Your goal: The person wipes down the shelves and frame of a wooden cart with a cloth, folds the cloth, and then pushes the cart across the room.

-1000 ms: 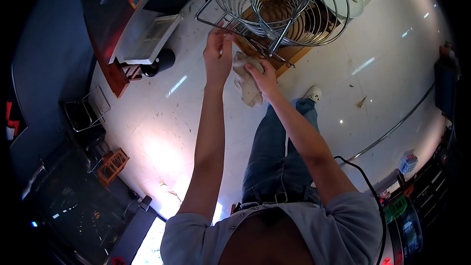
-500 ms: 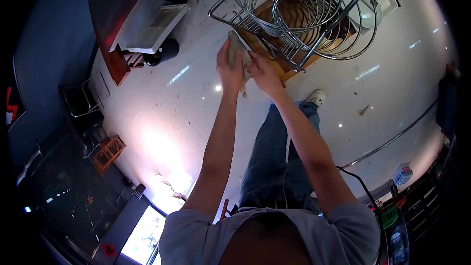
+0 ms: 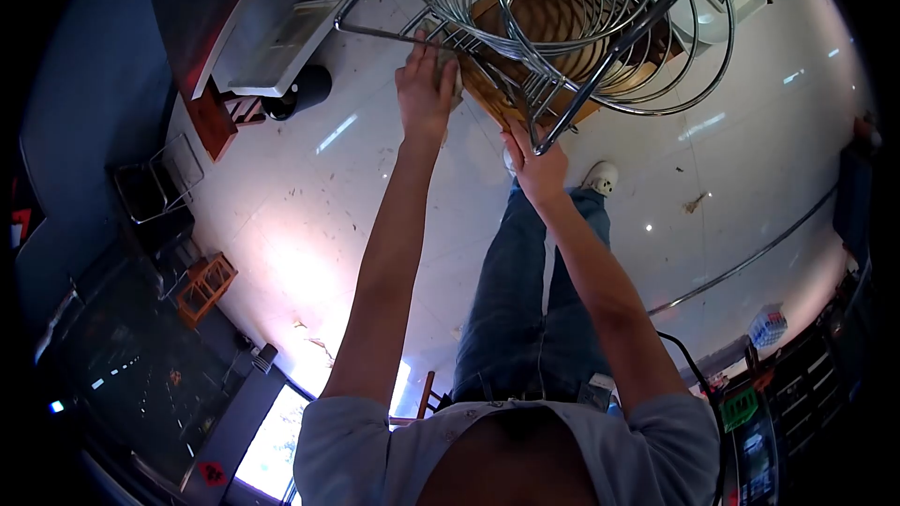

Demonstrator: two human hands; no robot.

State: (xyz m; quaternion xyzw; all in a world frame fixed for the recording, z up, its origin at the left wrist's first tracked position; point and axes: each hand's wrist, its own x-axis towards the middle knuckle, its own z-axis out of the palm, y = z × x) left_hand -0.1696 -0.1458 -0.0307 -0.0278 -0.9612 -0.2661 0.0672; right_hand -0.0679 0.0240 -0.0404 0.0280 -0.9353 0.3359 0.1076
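A shiny metal wire rack with many round loops (image 3: pixel 562 47) fills the top centre, above a brown wooden surface (image 3: pixel 483 94). My left hand (image 3: pixel 425 92) is closed on a pale cloth (image 3: pixel 457 84) at the rack's left edge; the hand hides part of the cloth. At the rack's lower corner, my right hand (image 3: pixel 539 164) has its fingers closed against the metal frame. Its fingertips are partly hidden, so whether it grips the frame is hard to tell.
White containers (image 3: pixel 741 0) stand at the upper right. To the left are a white tray (image 3: pixel 286 52), a black cylinder (image 3: pixel 305 92), a folded chair (image 3: pixel 159 178) and a small wooden stool (image 3: pixel 206 289). A metal rail (image 3: pixel 750 248) crosses the right side.
My hands were together on the cloth and have moved apart. The left went up to the rack's edge with the cloth; the right let go of it and moved to the lower corner.
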